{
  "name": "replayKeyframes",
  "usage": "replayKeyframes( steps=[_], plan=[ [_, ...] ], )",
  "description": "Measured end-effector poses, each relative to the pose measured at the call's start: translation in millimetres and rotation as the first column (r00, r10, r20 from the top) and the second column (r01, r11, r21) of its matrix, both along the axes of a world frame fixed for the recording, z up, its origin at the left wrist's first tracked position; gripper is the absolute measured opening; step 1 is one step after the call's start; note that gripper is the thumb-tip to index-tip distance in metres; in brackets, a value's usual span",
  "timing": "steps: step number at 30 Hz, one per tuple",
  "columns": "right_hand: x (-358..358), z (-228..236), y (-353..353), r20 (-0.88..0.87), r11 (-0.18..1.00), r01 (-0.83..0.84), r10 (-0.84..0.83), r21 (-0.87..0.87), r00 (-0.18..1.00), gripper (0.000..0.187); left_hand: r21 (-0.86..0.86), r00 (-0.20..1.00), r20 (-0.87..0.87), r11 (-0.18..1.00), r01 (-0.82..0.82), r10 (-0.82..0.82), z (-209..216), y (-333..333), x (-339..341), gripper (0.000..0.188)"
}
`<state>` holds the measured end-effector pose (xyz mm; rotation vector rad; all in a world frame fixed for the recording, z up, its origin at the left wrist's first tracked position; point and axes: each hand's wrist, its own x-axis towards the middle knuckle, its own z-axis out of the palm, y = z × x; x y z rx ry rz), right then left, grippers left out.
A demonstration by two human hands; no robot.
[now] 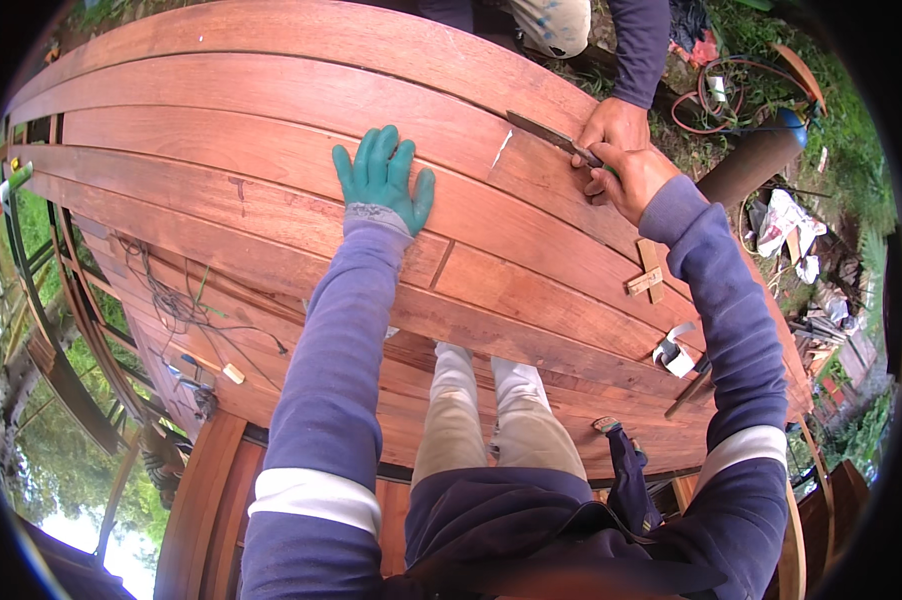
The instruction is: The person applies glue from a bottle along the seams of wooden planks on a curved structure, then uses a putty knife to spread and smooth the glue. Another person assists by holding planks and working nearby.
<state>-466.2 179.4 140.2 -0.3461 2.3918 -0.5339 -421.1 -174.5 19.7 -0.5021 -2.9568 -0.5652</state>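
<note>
My left hand (381, 180), in a green-coated glove, lies with fingers spread flat on the reddish-brown planks (271, 150) of a large curved wooden surface. My bare right hand (636, 180) is closed around the handle of a knife (546, 130). Its long dark blade points left, lying along or just above a plank beside a dark seam. A white streak (503, 148) marks the wood just below the blade. Another person's bare hand (613, 125) is right behind my right hand, close to the knife; whether it touches the tool I cannot tell.
Near my right forearm lie a small wooden cross-shaped piece (647, 272) and a white roll (675, 356). Tangled cables (176, 295) rest on lower planks at left. Beyond the right edge are a gas cylinder (756, 160), a hose and scraps. The other person kneels at the far edge.
</note>
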Motion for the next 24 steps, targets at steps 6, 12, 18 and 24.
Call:
replayKeyframes(
  steps=[6,12,18,24],
  plan=[
    [-1.2,0.0,1.5,-0.005,1.0,0.0,0.0,-0.023,1.0,0.02,-0.013,1.0,0.012,1.0,0.004,-0.003,3.0,0.0,-1.3,0.047],
    [11.0,-3.9,-3.8,-0.046,0.996,0.009,-0.006,0.087,0.999,0.022,-0.021,1.0,0.017,1.0,0.007,-0.007,2.2,0.2,-0.2,0.047],
    [22.9,2.2,-19.2,-0.103,0.988,0.088,-0.075,0.127,0.992,0.02,-0.016,1.0,-0.015,1.0,0.021,-0.021,4.4,0.1,-4.0,0.047],
    [10.3,19.1,-34.9,0.023,0.96,0.03,-0.038,0.279,0.999,0.028,0.016,0.997,-0.072,1.0,0.023,-0.022,5.7,0.6,0.1,0.042]
  ],
)
